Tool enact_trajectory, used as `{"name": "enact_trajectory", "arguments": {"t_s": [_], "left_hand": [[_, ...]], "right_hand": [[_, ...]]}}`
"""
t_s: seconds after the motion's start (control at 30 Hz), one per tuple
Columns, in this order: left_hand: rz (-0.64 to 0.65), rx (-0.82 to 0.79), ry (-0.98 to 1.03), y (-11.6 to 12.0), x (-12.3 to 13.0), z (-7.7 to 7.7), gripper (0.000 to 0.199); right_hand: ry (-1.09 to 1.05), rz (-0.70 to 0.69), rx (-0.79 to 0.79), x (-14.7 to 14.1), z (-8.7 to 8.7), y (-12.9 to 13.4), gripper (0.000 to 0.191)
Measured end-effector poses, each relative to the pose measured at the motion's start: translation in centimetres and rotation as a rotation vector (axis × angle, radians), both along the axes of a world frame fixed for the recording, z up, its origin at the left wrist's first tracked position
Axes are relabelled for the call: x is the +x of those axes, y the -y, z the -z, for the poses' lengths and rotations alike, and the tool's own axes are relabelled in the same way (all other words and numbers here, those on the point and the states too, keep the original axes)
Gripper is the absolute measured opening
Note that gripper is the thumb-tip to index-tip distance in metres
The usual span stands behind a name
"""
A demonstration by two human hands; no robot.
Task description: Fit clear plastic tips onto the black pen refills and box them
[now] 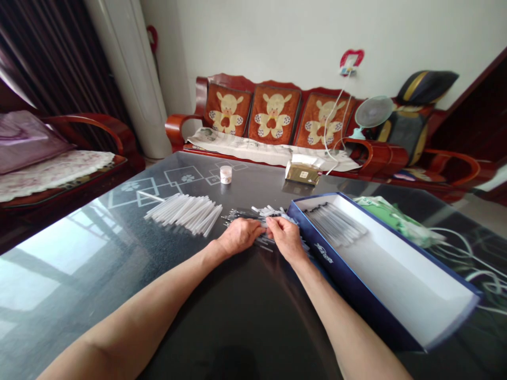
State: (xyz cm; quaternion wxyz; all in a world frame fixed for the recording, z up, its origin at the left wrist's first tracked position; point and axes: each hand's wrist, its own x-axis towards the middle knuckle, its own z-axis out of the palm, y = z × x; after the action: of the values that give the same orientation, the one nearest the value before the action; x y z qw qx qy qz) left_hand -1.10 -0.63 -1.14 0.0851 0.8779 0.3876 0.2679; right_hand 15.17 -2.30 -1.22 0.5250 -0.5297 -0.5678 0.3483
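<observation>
Fingertips of my left hand (242, 235) and my right hand (285, 236) meet in a pinch above the dark glossy table. Anything between them is too small and covered to make out. Beneath and behind the hands lie thin dark sticks (236, 214) and short whitish pieces (270, 211), partly hidden. To the left is a heap of translucent white tubes (184, 212), laid roughly side by side. Right of my right hand stands a long blue box (415, 264) with a white inside. A row of slim greyish tubes with dark ends (336, 226) lies in its far end.
A small white round container (225, 175) and a tissue pack (303, 172) stand toward the table's far edge. Beyond the box lie a green plastic bag (396, 217) and loose white cables (471, 250). A wooden sofa (253, 113) is behind the table, with a fan (372, 113).
</observation>
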Motion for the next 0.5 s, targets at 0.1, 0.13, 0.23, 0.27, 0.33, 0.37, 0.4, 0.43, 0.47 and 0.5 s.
{"name": "enact_trajectory", "arguments": {"t_s": [0.1,0.13,0.23,0.27,0.33,0.37,0.4,0.43,0.47,0.5], "left_hand": [[0.096,-0.175,0.079,-0.2,-0.2,-0.4,0.039],[0.105,-0.189,0.093,-0.3,-0.2,-0.5,0.038],[0.056,-0.115,0.102,-0.3,0.0,-0.2,0.037],[0.032,-0.084,0.097,-0.3,0.1,-0.1,0.036],[0.006,-0.049,0.081,-0.3,0.3,0.3,0.036],[0.000,-0.039,0.075,-0.3,0.3,0.5,0.036],[-0.002,-0.030,0.070,-0.4,0.3,0.6,0.036],[-0.004,-0.021,0.067,-0.4,0.3,0.7,0.036],[-0.003,-0.014,0.065,-0.4,0.3,0.8,0.035],[-0.002,-0.010,0.062,-0.4,0.3,0.8,0.035]], "right_hand": [[0.065,-0.092,0.035,0.8,0.0,-0.2,0.030],[0.086,-0.109,0.043,1.1,0.0,-0.3,0.031],[0.075,-0.061,0.050,2.2,-0.1,-0.7,0.040],[0.041,-0.010,0.048,2.6,0.0,-1.0,0.046],[-0.034,0.111,0.051,3.5,0.1,-1.5,0.055],[-0.059,0.161,0.061,3.9,0.2,-1.8,0.057],[-0.072,0.195,0.074,4.2,0.3,-2.0,0.057],[-0.074,0.210,0.086,4.5,0.4,-2.2,0.056],[-0.073,0.210,0.093,4.7,0.4,-2.4,0.055],[-0.072,0.200,0.096,4.9,0.5,-2.5,0.055]]}}
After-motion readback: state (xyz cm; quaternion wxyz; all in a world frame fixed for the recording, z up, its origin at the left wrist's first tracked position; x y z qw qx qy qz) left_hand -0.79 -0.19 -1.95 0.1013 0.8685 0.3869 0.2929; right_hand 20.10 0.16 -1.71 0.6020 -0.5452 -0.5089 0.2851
